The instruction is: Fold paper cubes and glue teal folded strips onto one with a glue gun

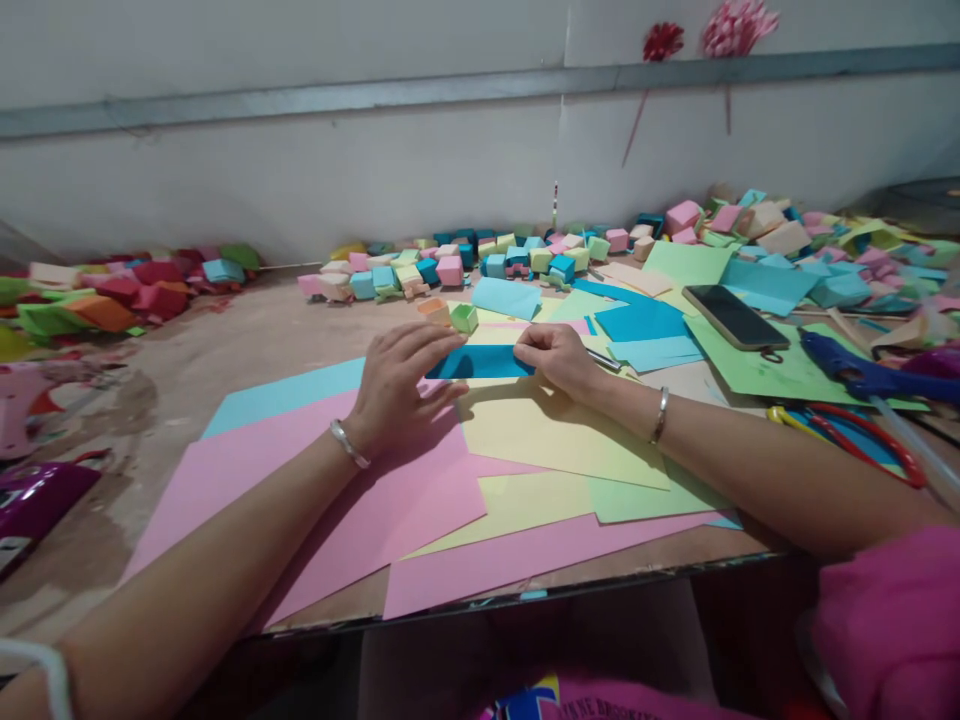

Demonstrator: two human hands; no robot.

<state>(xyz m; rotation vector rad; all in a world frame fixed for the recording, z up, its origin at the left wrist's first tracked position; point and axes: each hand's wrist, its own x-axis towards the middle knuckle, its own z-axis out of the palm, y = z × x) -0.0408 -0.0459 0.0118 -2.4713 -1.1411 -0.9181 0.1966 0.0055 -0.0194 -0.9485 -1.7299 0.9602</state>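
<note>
A strip of blue paper (486, 361) spans the space between my two hands, above the coloured sheets. My right hand (559, 358) pinches its right end between thumb and fingers. Stretched out over its left end are the fingers of my left hand (405, 385), with the thumb apart below; the exact contact there is hidden. Just behind the strip stand a small green paper box (464, 318) and an orange one (434, 311). A thin silver and dark tool (603, 359) lies beside my right wrist, its kind unclear. Yellow (555, 430) and pink sheets (330, 490) lie underneath.
Many small folded paper boxes (450, 270) line the back by the wall. At right lie a phone (735, 317), a blue glue gun (862, 370) and red-handled scissors (870, 440). A purple object (45, 505) sits at left. The table's front edge (600, 583) runs below my forearms.
</note>
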